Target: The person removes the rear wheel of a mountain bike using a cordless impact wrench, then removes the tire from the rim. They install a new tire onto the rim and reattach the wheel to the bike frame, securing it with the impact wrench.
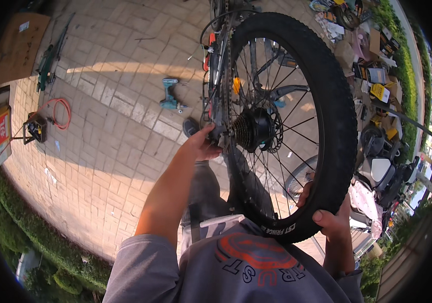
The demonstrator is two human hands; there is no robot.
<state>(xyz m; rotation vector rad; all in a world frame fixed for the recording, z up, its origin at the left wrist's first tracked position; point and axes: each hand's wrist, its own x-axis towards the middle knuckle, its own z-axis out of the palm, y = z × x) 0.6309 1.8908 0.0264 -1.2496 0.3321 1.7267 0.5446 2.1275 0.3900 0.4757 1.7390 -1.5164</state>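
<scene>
Tyre [338, 126] — knobbly black rubber ring | right fingers [305, 195] curled round it

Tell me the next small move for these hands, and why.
Probably have the left hand feel how the axle sits while the right hand steadies the tire. The left hand is near the axle, beside the cassette; the right grips the tire; this view doesn't show whether the axle is seated.

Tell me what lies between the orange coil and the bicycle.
In the head view, a teal cordless drill lies on the paving between them, with a dark shoe nearer the bicycle.
</scene>
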